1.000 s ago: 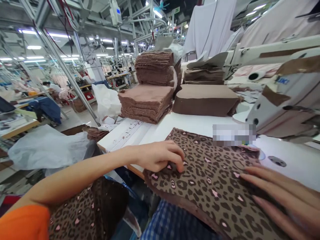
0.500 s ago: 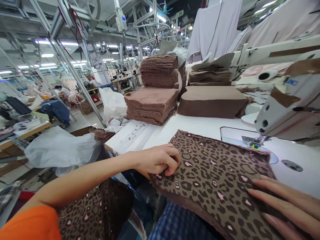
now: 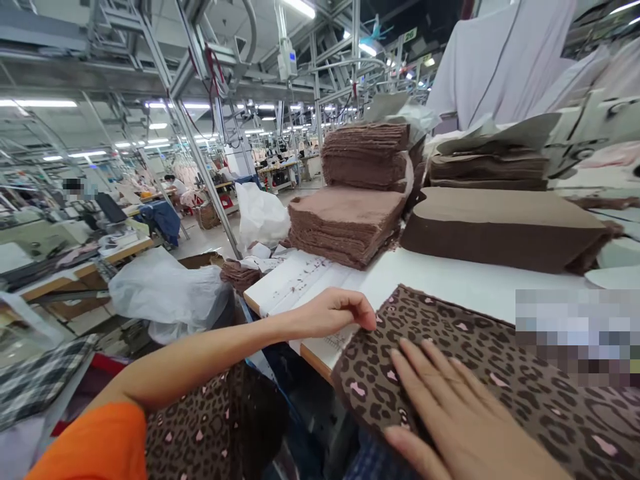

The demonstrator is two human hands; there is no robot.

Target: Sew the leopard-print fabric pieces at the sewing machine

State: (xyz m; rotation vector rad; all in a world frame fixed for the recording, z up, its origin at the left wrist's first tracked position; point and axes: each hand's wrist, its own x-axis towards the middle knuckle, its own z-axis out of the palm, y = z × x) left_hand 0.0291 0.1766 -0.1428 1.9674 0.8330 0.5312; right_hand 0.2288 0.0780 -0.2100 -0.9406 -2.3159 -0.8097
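A leopard-print fabric piece (image 3: 530, 360), brown with dark spots and small pink marks, lies over the front of the white table, its lower part hanging toward my lap. My left hand (image 3: 345, 313) is at its upper left edge, thumb and fingers curled together on the cloth; the fingertips are partly hidden. Flat on top of the same piece rests my right hand (image 3: 460, 413), fingers stretched out and pointing up and left. Another leopard-print piece (image 3: 190, 427) hangs below my left forearm.
Stacks of brown fleecy cloth (image 3: 345, 220) stand at the back of the white table (image 3: 385, 270). To their right is a thick block of smooth brown cut pieces (image 3: 505, 230). A white plastic bag (image 3: 170, 287) lies left of the table.
The view has turned left. My right hand has slid leftward across the fabric, close to my left hand. My left hand has shifted from the cloth's surface to its upper left edge.
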